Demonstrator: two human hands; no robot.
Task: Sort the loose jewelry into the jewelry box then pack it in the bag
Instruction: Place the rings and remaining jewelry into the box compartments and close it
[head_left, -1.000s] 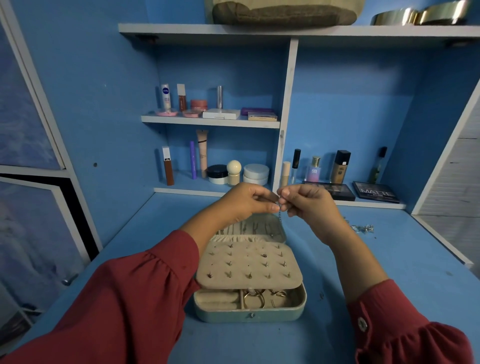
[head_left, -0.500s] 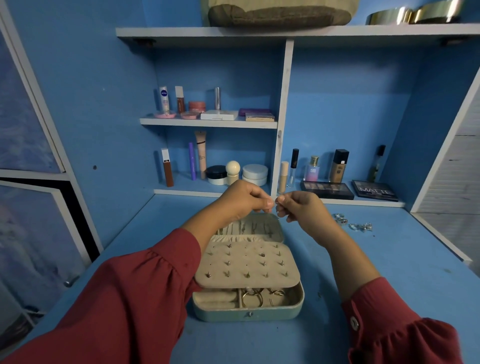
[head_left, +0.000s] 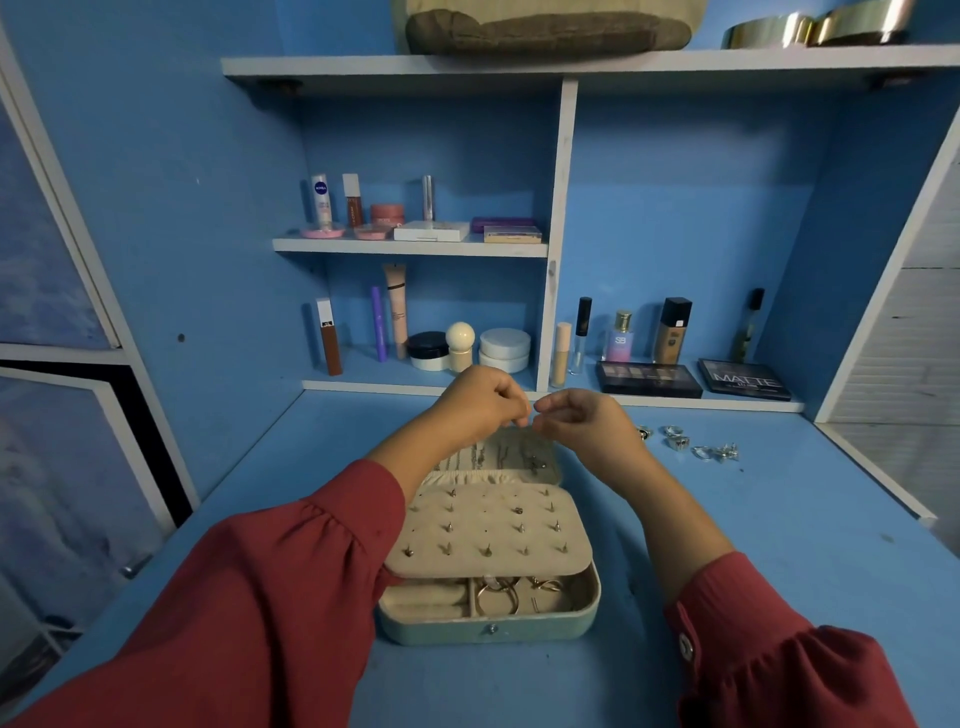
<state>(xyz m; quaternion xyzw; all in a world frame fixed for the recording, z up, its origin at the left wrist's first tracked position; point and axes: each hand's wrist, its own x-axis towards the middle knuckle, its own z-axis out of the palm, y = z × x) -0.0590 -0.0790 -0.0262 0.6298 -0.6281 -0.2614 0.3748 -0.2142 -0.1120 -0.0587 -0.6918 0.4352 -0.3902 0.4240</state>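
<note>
Two hands are meeting above the far edge of the open jewelry box: the left hand and the right hand are both curling their fingers inward, fingertips nearly touching, pinching at something too small to make out; whether either is actually gripping a piece I cannot tell; red sleeves are covering both forearms; the box is sitting on the blue desk directly under the wrists, its studded cream panel lying over the lower tray, where gold rings are showing at the front; loose silver jewelry is lying on the desk well to the right of the box, near the back ledge; beyond, blue shelving is holding cosmetics, with two eyeshadow palettes lying flat on the lower ledge; a brown bag is resting on the top shelf.
</note>
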